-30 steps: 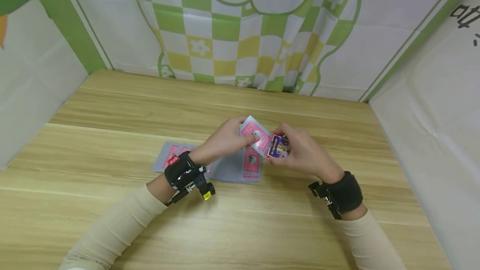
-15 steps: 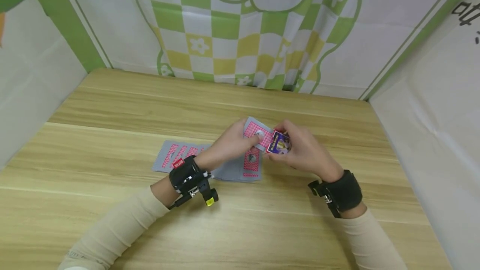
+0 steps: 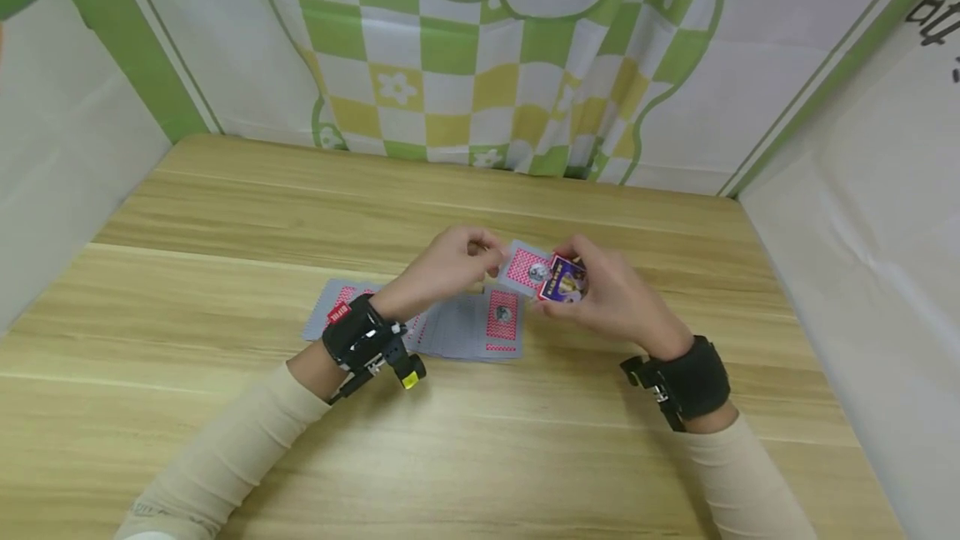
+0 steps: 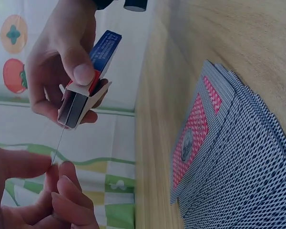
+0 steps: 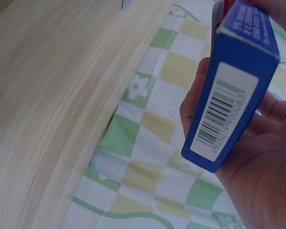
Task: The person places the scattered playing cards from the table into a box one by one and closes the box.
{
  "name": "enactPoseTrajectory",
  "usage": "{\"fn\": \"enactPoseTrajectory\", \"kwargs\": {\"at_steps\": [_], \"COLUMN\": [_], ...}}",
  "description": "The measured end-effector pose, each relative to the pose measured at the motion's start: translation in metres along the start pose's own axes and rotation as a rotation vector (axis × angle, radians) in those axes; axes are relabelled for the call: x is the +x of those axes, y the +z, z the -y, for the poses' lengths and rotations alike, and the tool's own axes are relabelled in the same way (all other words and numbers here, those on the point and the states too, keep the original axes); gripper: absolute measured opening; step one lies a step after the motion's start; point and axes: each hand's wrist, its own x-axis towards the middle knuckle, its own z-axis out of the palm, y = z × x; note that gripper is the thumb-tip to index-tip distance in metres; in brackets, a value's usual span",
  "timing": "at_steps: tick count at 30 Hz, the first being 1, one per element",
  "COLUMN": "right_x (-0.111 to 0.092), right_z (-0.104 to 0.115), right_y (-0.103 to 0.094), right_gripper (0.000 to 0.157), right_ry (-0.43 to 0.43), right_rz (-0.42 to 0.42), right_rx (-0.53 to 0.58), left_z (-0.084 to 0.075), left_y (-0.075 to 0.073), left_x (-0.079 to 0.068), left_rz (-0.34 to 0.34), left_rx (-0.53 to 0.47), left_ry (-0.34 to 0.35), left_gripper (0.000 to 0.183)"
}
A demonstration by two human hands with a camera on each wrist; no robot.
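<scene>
Between the two hands is a playing card (image 3: pixel 523 267) with a red-checked back, partly inside the mouth of a small blue card box (image 3: pixel 567 282). My left hand (image 3: pixel 448 263) pinches the card's outer edge; the left wrist view shows that card (image 4: pixel 60 143) edge-on as a thin line between thumb and finger. My right hand (image 3: pixel 618 298) grips the box, its flaps open toward the left hand. In the right wrist view the box (image 5: pixel 229 102) turns its barcode end to the camera. More cards fill the opening in the left wrist view.
Overlapping playing cards (image 3: pixel 457 336), backs up, lie fanned on the wooden table (image 3: pixel 480 448) under the left forearm. A green checked curtain (image 3: pixel 450 48) hangs behind the table, with white fabric walls at both sides.
The card has slid right, closer to the box mouth. The left thumb, earlier lying over the card's face, has drawn back to its outer edge. The right hand keeps its grip on the box.
</scene>
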Motion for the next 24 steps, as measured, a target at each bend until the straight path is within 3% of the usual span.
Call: {"fn": "enactPoseTrajectory", "kwargs": {"at_steps": [4, 9, 17, 24], "right_x": [0.000, 0.001, 0.002, 0.003], "right_z": [0.001, 0.003, 0.008, 0.008], "right_y": [-0.001, 0.002, 0.010, 0.009], "right_gripper": [0.058, 0.058, 0.056, 0.057], "right_ry": [-0.028, -0.092, -0.105, -0.084], "right_rz": [-0.009, -0.016, 0.001, -0.001], "right_rx": [-0.012, -0.008, 0.004, -0.001], "left_z": [0.001, 0.003, 0.005, 0.011], "left_y": [-0.003, 0.005, 0.019, 0.019], "left_x": [0.001, 0.001, -0.002, 0.001], "left_rz": [0.029, 0.047, 0.097, 0.104], "left_rx": [0.015, 0.040, 0.014, -0.009], "left_ry": [0.046, 0.080, 0.064, 0.059], "left_gripper": [0.012, 0.013, 0.007, 0.018]}}
